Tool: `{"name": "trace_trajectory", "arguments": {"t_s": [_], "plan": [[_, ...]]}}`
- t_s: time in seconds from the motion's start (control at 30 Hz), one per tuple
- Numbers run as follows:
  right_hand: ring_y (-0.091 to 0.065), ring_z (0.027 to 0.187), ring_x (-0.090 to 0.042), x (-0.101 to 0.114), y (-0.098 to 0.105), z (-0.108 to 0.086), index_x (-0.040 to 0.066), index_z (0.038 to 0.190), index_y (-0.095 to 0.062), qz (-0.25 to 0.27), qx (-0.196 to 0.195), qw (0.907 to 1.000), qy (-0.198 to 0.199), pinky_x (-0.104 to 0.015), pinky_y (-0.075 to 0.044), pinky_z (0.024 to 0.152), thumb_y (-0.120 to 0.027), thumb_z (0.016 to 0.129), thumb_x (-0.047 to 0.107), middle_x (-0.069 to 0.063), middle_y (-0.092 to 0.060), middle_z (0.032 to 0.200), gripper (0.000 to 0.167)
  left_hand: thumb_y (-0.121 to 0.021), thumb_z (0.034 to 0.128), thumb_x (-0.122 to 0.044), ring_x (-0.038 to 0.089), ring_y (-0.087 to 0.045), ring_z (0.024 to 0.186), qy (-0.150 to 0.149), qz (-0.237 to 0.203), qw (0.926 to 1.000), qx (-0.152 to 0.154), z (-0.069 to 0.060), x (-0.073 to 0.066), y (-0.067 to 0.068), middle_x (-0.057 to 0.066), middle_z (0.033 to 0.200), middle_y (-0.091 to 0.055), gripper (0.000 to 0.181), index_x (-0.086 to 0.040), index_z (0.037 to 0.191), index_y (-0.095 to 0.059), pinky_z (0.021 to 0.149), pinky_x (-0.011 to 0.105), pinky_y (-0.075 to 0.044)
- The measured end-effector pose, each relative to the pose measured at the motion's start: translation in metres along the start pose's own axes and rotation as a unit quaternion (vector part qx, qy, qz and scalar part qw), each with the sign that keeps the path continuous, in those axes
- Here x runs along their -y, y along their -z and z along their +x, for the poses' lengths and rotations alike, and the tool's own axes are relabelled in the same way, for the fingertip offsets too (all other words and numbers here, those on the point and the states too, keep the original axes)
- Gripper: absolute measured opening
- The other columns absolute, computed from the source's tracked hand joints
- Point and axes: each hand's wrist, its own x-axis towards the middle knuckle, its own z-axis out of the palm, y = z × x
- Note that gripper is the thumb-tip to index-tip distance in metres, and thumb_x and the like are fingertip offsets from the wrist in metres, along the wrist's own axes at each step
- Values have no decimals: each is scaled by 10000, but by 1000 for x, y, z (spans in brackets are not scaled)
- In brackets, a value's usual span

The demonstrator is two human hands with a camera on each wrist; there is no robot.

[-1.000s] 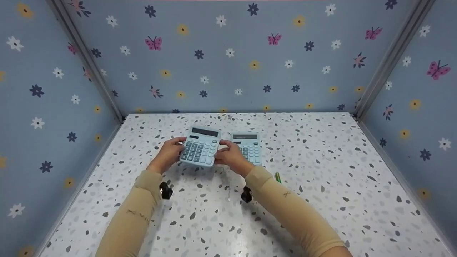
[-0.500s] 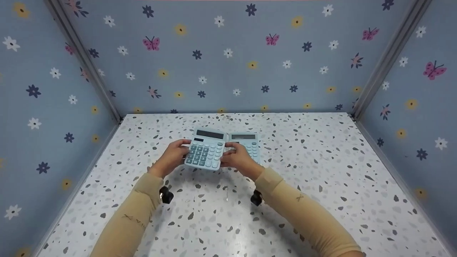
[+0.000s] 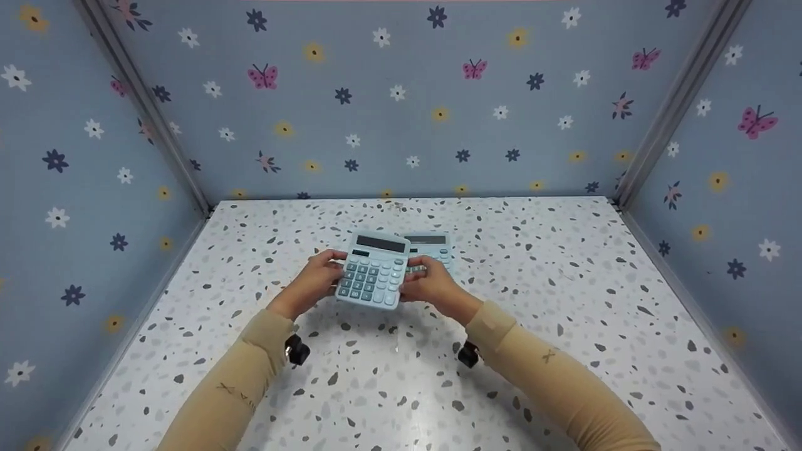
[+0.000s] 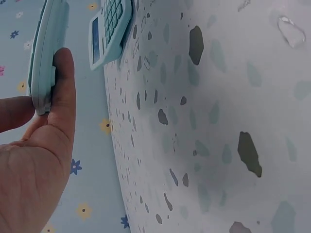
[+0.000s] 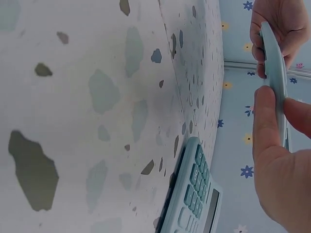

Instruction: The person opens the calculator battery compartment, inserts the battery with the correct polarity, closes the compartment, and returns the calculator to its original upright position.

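Observation:
Two hands hold a light blue calculator [image 3: 374, 270] raised above the table, its keys and screen facing the head camera. My left hand [image 3: 311, 283] pinches its left edge; in the left wrist view the thumb and fingers of that hand [image 4: 41, 160] are on opposite faces. My right hand [image 3: 438, 288] grips the right edge, and the right wrist view shows this hand [image 5: 286, 165] with its thumb and fingers around the casing. A second light blue calculator [image 3: 443, 245] lies on the table behind, partly hidden by the raised one and the right hand.
The speckled white table [image 3: 564, 300] is bounded by a patterned blue back wall [image 3: 401, 125] and side walls with grey corner posts. A black device sits under each wrist, the left one [image 3: 297, 349] and the right one [image 3: 468, 354].
Both hands have shifted right and slightly toward the camera with the held calculator, which now covers part of the second one. The green object near the right sleeve has gone out of sight.

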Motion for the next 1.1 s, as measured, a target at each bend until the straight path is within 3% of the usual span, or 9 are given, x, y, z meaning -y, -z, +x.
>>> {"name": "trace_trajectory", "arguments": {"t_s": [0.3,0.6,1.1], "plan": [[-738,781,-202,-3,14,-12,-48,1377,-491,-136,-35,9999,2,-403,-696,827,-720,895,-176,-125,-691,956,549,-426,1081,-21,160,-642,993,-147,-28,9994,321,-2,0,-15,125,1244,-574,435,4,1514,-452,787,253,-600],[-737,777,-214,-13,27,-23,-42,1317,-488,-189,-77,9998,-92,-399,-697,799,-729,872,-178,-139,-702,948,524,-445,1076,-4,171,-651,1015,-145,-51,9990,429,-3,2,-32,148,1249,-587,431,5,1507,-461,820,279,-618],[-773,772,-211,-17,49,-40,-31,1219,-472,-411,101,9991,3,-388,-697,782,-739,906,-134,-177,-775,955,424,-419,1083,20,177,-691,1018,-415,-150,9953,857,-5,9,-43,167,1250,-630,449,12,1529,-464,830,284,-624]]}}
